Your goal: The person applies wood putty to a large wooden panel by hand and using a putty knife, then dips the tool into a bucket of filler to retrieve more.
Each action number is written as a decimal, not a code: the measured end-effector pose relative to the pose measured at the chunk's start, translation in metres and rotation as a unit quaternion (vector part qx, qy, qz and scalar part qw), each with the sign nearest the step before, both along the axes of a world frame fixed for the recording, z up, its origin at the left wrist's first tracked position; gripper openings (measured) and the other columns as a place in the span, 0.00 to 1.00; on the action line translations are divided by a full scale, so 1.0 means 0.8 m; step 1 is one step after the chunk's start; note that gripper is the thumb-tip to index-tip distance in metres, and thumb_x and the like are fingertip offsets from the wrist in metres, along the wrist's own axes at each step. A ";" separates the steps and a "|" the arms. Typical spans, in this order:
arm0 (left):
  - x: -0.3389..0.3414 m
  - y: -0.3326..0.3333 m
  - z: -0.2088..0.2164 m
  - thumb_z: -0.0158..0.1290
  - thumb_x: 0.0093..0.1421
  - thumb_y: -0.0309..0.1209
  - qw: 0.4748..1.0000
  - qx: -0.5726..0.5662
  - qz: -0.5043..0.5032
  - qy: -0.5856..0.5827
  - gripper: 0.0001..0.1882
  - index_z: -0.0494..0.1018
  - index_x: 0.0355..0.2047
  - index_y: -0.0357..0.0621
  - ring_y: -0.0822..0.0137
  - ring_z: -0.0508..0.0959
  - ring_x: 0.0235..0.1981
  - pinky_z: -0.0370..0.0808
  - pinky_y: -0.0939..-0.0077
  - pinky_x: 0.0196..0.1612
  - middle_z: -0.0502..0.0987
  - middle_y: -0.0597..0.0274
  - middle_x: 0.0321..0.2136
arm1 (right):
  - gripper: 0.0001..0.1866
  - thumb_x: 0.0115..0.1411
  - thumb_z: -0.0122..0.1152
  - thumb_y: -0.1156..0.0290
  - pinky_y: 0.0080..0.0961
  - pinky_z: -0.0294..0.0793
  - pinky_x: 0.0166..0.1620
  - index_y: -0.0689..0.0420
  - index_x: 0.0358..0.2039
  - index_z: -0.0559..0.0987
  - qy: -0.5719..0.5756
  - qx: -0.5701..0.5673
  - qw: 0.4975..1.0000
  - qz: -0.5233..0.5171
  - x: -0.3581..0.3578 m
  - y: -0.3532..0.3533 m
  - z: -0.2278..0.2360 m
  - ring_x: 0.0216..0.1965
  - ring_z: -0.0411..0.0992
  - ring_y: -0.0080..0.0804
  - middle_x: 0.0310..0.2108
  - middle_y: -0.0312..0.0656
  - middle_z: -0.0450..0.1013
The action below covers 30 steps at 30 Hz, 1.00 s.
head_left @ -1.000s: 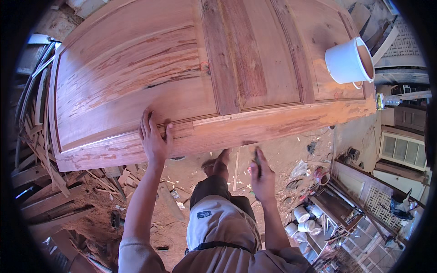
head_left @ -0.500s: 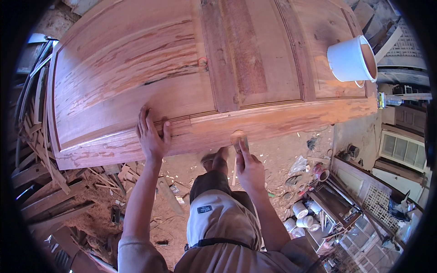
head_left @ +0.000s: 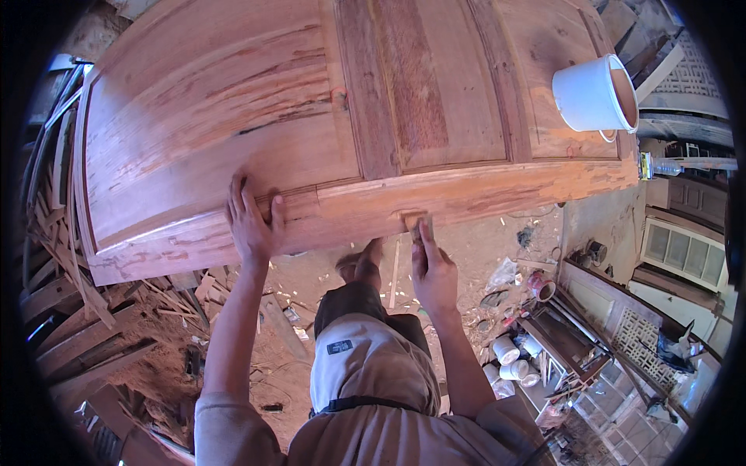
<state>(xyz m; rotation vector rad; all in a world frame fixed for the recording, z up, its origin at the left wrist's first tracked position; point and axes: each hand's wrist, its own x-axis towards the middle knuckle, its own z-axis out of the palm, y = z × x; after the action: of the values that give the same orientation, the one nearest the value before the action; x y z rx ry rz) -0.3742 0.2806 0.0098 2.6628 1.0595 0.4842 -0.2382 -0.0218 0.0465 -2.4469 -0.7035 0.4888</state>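
A large reddish wooden panelled door [head_left: 458,85] lies across the far side, with orange putty smeared along its near rail on the right. My left hand [head_left: 252,225] rests on the near edge of the door, fingers stretched over the rail and thumb apart; it holds nothing. In my right hand [head_left: 434,268] is a putty knife [head_left: 416,220], its small flat blade coated with orange-brown putty and lying against the front edge of the door. The fingers wrap around its handle, which is mostly hidden.
A white bucket [head_left: 592,97] stands on the right end of the door. Scrap boards [head_left: 85,326] are heaped at the left. White tubs [head_left: 507,351] and a framed panel [head_left: 688,256] stand at the right. Shavings litter the floor [head_left: 474,241].
My right hand has moved slightly right and up, and the blade has turned against the edge. My left hand stays on the door; the whole view has shifted a little.
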 end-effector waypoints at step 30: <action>0.002 0.000 -0.002 0.56 0.62 0.45 1.000 -0.019 0.019 0.016 0.34 0.63 0.62 0.38 0.49 0.60 0.68 0.56 0.50 0.66 0.61 0.48 0.66 | 0.20 0.68 0.53 0.61 0.46 0.80 0.41 0.48 0.59 0.75 0.012 -0.331 0.912 0.240 0.203 -0.026 0.113 0.36 0.80 0.51 0.40 0.53 0.80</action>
<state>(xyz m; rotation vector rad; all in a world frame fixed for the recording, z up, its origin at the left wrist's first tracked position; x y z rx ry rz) -0.3728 0.2806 0.0086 2.6313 1.1184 0.4258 -0.0757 -0.0428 0.1373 -2.8553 -1.3156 1.0972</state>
